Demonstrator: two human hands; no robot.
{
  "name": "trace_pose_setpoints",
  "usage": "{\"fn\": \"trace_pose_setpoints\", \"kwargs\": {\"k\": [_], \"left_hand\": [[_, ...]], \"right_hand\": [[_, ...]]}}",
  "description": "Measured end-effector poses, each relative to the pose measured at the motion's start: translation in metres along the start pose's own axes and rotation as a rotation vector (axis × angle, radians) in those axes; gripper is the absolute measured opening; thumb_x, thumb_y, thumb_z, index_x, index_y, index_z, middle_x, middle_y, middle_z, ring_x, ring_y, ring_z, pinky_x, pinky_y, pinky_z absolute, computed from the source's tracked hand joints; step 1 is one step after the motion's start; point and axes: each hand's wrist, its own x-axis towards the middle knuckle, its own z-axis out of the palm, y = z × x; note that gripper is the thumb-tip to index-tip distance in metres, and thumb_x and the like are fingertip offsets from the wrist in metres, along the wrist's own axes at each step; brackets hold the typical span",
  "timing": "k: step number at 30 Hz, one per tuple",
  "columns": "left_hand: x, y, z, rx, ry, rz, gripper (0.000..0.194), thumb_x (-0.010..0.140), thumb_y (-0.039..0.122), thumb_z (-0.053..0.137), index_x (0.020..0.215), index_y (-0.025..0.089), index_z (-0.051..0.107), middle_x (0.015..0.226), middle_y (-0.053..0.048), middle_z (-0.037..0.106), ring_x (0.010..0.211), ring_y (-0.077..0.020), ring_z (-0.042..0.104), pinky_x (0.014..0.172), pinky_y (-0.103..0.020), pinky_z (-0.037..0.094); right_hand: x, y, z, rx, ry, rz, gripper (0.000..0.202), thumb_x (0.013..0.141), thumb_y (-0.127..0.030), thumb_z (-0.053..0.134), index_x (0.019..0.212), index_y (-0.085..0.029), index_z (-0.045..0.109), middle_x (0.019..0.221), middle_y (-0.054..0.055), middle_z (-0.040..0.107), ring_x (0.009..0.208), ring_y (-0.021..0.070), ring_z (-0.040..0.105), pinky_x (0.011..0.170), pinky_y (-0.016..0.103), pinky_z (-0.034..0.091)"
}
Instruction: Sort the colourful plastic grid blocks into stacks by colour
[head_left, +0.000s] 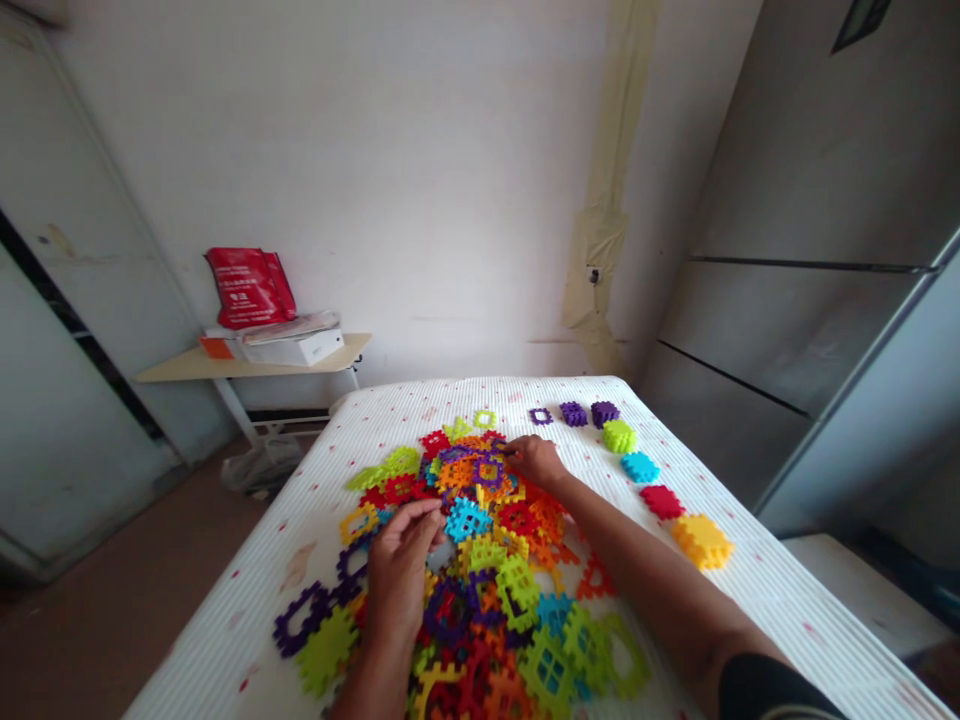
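Note:
A wide heap of colourful toothed plastic pieces lies in the middle of the cloth-covered table. My right hand reaches to the heap's far right side, its fingers pinched at a purple piece. Over the left part of the heap is my left hand, thumb and fingers curled close together beside a blue window-shaped piece; whether it grips anything is unclear. A purple frame lies flat beyond the heap, beside purple stacks.
Down the table's right side sit green, blue, red and yellow stacks. A side table at left holds a white box and a red bag. A grey refrigerator stands at right.

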Motion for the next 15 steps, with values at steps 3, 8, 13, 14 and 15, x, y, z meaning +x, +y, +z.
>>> {"fn": "trace_pose_setpoints", "kwargs": {"k": [3,8,13,14,15], "left_hand": [[-0.002,0.003,0.002,0.006,-0.011,-0.026,0.033,0.062,0.04,0.07,0.083,0.015,0.067,0.065,-0.002,0.066,0.055,-0.0113,0.055,0.054,-0.022,0.042],[-0.003,0.005,0.004,0.005,-0.022,-0.032,0.036,0.064,0.042,0.069,0.086,0.013,0.067,0.067,-0.003,0.065,0.057,-0.0121,0.055,0.055,-0.023,0.041],[-0.003,0.006,0.005,-0.141,-0.05,-0.026,0.032,0.071,0.044,0.065,0.084,0.015,0.065,0.071,-0.003,0.064,0.059,-0.0105,0.054,0.055,-0.022,0.039],[-0.003,0.007,0.005,-0.194,-0.069,-0.042,0.031,0.071,0.044,0.066,0.081,0.015,0.064,0.071,-0.002,0.064,0.059,-0.0105,0.054,0.055,-0.022,0.039],[-0.003,0.007,0.005,-0.247,-0.092,-0.058,0.029,0.07,0.043,0.066,0.08,0.016,0.064,0.072,-0.002,0.065,0.06,-0.0107,0.054,0.055,-0.022,0.039]], "right_hand": [[-0.008,-0.003,-0.008,0.041,0.087,-0.104,0.023,0.083,-0.024,0.054,0.101,-0.028,0.068,0.109,0.002,0.067,0.101,0.0203,0.057,0.087,0.033,0.038],[-0.024,-0.015,-0.018,0.217,0.243,-0.389,0.019,0.08,-0.025,0.061,0.098,-0.024,0.067,0.106,0.005,0.066,0.101,0.0201,0.055,0.09,0.038,0.036],[-0.046,-0.044,-0.03,0.516,0.171,-0.588,0.035,0.072,-0.024,0.068,0.105,-0.02,0.062,0.105,0.006,0.062,0.101,0.0189,0.054,0.09,0.034,0.041],[-0.05,-0.05,-0.033,0.543,0.145,-0.614,0.037,0.071,-0.024,0.068,0.107,-0.02,0.061,0.106,0.006,0.062,0.102,0.0189,0.053,0.09,0.033,0.041],[-0.054,-0.055,-0.035,0.559,0.122,-0.642,0.038,0.071,-0.023,0.068,0.108,-0.02,0.06,0.107,0.006,0.061,0.104,0.0189,0.053,0.09,0.033,0.041]]}}
